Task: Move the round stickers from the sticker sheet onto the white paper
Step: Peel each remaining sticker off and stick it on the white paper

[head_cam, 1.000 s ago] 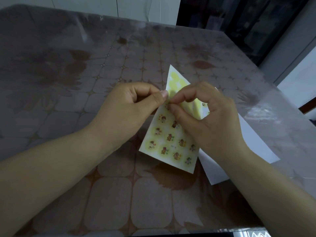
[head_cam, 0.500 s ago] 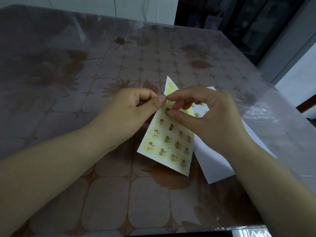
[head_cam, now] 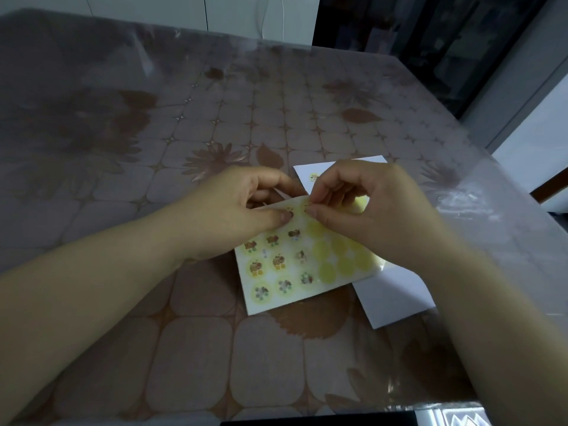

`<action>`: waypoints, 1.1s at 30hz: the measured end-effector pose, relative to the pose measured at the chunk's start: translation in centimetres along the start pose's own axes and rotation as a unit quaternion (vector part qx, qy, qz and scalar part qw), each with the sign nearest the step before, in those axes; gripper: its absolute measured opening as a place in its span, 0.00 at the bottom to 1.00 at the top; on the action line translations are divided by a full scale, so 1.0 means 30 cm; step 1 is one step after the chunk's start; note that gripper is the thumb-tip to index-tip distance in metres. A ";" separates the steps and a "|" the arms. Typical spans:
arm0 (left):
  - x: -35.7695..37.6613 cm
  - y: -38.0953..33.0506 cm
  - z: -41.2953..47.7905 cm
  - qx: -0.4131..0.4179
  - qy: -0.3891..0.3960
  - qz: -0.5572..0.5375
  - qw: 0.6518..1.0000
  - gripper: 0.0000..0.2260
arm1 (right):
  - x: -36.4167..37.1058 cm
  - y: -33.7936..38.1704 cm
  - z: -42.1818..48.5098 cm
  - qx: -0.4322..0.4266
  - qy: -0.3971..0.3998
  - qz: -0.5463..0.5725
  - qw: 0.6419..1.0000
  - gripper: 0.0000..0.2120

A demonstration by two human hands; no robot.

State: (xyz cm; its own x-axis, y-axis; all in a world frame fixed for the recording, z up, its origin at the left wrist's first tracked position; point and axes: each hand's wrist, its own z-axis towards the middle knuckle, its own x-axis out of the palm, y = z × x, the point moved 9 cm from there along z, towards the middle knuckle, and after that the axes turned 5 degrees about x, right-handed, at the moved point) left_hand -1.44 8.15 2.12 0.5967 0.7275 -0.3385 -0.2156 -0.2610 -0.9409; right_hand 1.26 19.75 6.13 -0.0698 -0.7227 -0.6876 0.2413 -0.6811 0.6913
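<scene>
One sticker sheet (head_cam: 295,265) lies on the counter (head_cam: 184,348), its right part overlapping one white paper (head_cam: 396,299) that runs from far left to near right beneath it. On the sheet's left half nine round stickers (head_cam: 278,261) with small pictures show in three rows of three, and two more sit at the far edge between the hands; the right half carries plain yellow circles, about eight in view, some hidden by the right hand. One sticker (head_cam: 314,177) is already on the paper near its far left corner. The left hand (head_cam: 233,210) pins the sheet's far edge, thumb pressed against the curled fingers with the sheet between them. The right hand (head_cam: 368,204) has thumb and forefinger pressed together, pinching at a sticker on that same far edge, just beside the left thumb. The counter is covered with a clear glossy film over a brown cloth patterned with rounded squares, leaves and flowers. Beyond it stand white cabinet doors at the far left and a dark glass-fronted unit at the far right. No writing can be read.
</scene>
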 end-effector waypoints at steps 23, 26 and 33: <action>-0.013 -0.011 0.001 0.001 0.030 0.123 0.992 0.09 | -0.067 -0.070 0.009 0.113 -0.029 0.127 0.985 0.05; -0.021 -0.013 0.004 0.024 0.055 0.204 0.977 0.10 | -0.237 -0.195 -0.017 0.185 -0.111 0.169 0.962 0.04; -0.017 0.046 0.014 0.033 0.066 0.312 0.947 0.20 | -0.222 -0.386 -0.087 0.348 0.013 0.073 0.935 0.01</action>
State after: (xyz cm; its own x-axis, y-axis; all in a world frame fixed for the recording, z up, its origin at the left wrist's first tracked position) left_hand -2.35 7.70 1.00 0.4275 0.3582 -0.8300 -0.6037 -0.5703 -0.5570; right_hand 1.45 32.76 2.13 -0.0598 -0.8169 -0.5736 -0.4420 -0.4935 0.7490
